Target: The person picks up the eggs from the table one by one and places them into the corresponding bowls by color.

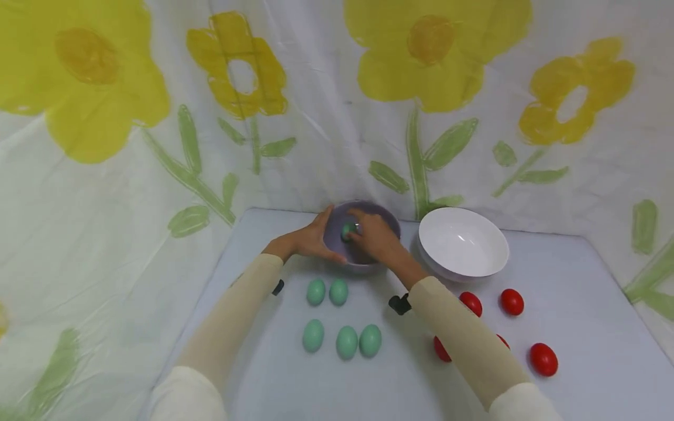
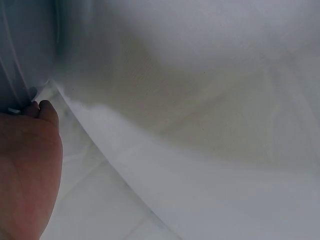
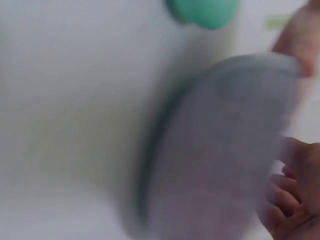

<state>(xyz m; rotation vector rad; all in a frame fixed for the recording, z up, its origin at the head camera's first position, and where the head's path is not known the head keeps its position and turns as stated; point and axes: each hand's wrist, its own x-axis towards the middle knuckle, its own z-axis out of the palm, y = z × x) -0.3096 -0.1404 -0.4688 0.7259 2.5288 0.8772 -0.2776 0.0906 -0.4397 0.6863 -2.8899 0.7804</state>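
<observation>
A purple bowl (image 1: 387, 219) stands at the back of the table. My left hand (image 1: 312, 237) holds it by the left side, thumb along the front rim and fingers toward the back; in the left wrist view the fingertips (image 2: 48, 112) meet the bowl's outer wall. My right hand (image 1: 375, 234) reaches inside the bowl, where its thumb and index finger pinch a green egg (image 1: 346, 231). In the right wrist view the bowl wall (image 3: 220, 150) hides the egg, and curled fingers (image 3: 285, 195) show past the rim. Several green eggs (image 1: 347, 342) lie in front of the bowl.
A white bowl (image 1: 463, 242) stands right of the purple one. Several red eggs (image 1: 543, 359) lie on the table's right side, some partly covered by the right forearm. A white cloth (image 1: 326, 117) painted with yellow flowers hangs behind the table (image 1: 274, 380).
</observation>
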